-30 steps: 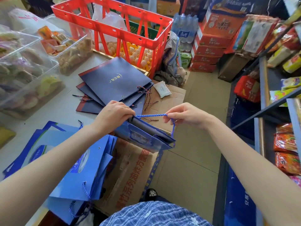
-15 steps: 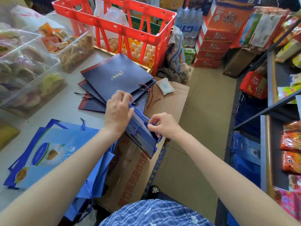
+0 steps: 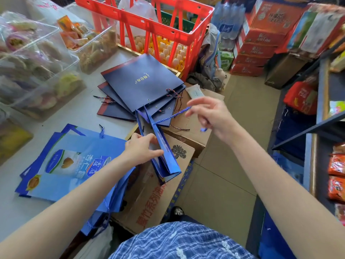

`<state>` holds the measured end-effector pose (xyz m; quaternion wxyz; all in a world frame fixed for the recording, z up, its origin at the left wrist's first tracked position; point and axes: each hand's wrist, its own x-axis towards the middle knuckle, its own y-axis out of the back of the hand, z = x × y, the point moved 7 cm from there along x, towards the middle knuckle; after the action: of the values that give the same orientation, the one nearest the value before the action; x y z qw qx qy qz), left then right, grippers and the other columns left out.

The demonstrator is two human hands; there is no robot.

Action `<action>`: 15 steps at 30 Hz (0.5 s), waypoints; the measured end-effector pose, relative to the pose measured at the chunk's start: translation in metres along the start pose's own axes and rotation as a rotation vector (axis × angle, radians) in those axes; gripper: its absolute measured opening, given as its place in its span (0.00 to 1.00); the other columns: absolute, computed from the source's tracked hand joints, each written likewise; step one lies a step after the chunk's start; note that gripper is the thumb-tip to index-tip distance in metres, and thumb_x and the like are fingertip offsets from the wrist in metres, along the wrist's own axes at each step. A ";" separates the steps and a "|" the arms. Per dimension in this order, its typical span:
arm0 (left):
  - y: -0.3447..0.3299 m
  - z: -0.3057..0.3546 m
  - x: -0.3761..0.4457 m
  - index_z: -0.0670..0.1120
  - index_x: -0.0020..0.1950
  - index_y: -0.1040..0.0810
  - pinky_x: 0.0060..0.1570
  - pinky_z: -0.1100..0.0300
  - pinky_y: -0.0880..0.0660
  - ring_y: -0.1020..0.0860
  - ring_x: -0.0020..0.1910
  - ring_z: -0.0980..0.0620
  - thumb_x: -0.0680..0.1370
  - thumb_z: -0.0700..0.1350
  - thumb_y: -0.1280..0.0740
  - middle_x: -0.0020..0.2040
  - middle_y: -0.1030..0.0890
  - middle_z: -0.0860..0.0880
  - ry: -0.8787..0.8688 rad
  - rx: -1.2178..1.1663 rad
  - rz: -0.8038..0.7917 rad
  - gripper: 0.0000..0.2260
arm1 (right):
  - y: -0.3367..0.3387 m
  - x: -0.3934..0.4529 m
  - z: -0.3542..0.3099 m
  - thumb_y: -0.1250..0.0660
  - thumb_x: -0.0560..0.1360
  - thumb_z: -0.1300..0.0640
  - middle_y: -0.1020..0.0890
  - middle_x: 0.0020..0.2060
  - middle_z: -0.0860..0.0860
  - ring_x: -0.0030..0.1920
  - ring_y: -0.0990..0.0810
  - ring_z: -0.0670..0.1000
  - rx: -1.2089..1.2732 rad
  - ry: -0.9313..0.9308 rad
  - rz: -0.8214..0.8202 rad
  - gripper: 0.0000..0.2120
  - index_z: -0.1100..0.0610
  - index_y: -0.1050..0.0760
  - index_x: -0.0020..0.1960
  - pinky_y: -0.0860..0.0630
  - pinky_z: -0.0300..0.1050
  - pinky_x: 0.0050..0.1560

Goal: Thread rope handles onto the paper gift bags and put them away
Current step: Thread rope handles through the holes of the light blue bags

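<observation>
Gripping bag (image 3: 164,157) with my left hand (image 3: 141,148); rope (image 3: 170,116) runs up-right from its mouth to my right hand (image 3: 209,116), fingers loosely spread, grip unclear.

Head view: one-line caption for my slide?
Left hand grips blue gift bag; right hand pulls its rope handle.

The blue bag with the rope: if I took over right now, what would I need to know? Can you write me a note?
Left hand grips the folded blue bag over the cardboard box.
Right hand pulls the blue rope, which runs from the bag's top edge.
Done: blue bags with handles are stacked on the table.
Left: finish threading this bag's rope and put it away. The navy bags show empty eyelets and loose cords.
</observation>
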<state>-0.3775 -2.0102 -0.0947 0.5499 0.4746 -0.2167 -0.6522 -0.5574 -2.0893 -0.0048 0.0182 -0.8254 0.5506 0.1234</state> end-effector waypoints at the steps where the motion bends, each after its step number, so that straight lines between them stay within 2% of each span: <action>1: -0.004 -0.001 0.001 0.52 0.54 0.27 0.60 0.53 0.36 0.36 0.63 0.49 0.73 0.57 0.33 0.58 0.23 0.52 0.015 -0.032 -0.024 0.14 | 0.007 0.003 -0.014 0.38 0.76 0.67 0.17 0.34 0.51 0.21 0.37 0.44 0.066 0.050 0.043 0.08 0.58 0.23 0.46 0.42 0.34 0.19; 4: -0.011 0.002 0.005 0.51 0.52 0.27 0.60 0.52 0.34 0.35 0.64 0.48 0.73 0.54 0.32 0.57 0.22 0.53 0.059 -0.089 -0.034 0.12 | 0.016 0.005 -0.044 0.41 0.77 0.68 0.17 0.34 0.51 0.23 0.36 0.46 0.133 0.146 0.080 0.10 0.60 0.22 0.46 0.44 0.36 0.21; 6: -0.012 0.004 0.007 0.50 0.54 0.28 0.58 0.53 0.34 0.35 0.63 0.47 0.73 0.54 0.32 0.58 0.22 0.52 0.092 -0.045 -0.040 0.14 | 0.011 0.003 -0.050 0.43 0.78 0.68 0.16 0.36 0.52 0.25 0.31 0.46 0.153 0.160 0.043 0.10 0.61 0.23 0.48 0.38 0.36 0.23; 8: -0.012 0.001 0.010 0.49 0.57 0.29 0.56 0.52 0.34 0.34 0.63 0.47 0.72 0.55 0.31 0.58 0.23 0.50 0.138 0.038 -0.040 0.18 | 0.009 0.000 -0.049 0.43 0.79 0.68 0.16 0.36 0.53 0.29 0.25 0.47 0.223 0.172 0.016 0.10 0.62 0.23 0.50 0.30 0.36 0.28; 11: -0.009 -0.009 0.012 0.46 0.59 0.31 0.54 0.53 0.34 0.33 0.63 0.46 0.72 0.52 0.31 0.58 0.23 0.48 0.209 0.043 -0.030 0.19 | 0.016 -0.005 -0.047 0.43 0.79 0.67 0.16 0.37 0.53 0.34 0.22 0.48 0.376 0.202 0.021 0.10 0.62 0.23 0.50 0.25 0.37 0.36; 13: -0.006 -0.017 0.010 0.45 0.58 0.32 0.52 0.54 0.35 0.28 0.59 0.47 0.73 0.49 0.32 0.56 0.21 0.48 0.250 0.007 0.000 0.17 | 0.019 -0.006 -0.043 0.43 0.79 0.67 0.16 0.40 0.52 0.38 0.20 0.48 0.450 0.200 0.019 0.10 0.60 0.23 0.50 0.24 0.37 0.39; 15: -0.002 -0.026 0.005 0.44 0.56 0.33 0.49 0.55 0.37 0.25 0.52 0.47 0.73 0.45 0.33 0.52 0.19 0.48 0.296 -0.070 0.050 0.15 | 0.010 -0.006 -0.038 0.43 0.79 0.65 0.16 0.43 0.52 0.43 0.20 0.48 0.367 0.196 -0.032 0.10 0.59 0.22 0.50 0.24 0.37 0.42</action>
<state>-0.3558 -2.0084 -0.1098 0.6081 0.5405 -0.1223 -0.5684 -0.5616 -2.0944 0.0343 0.1162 -0.8249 0.5500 -0.0602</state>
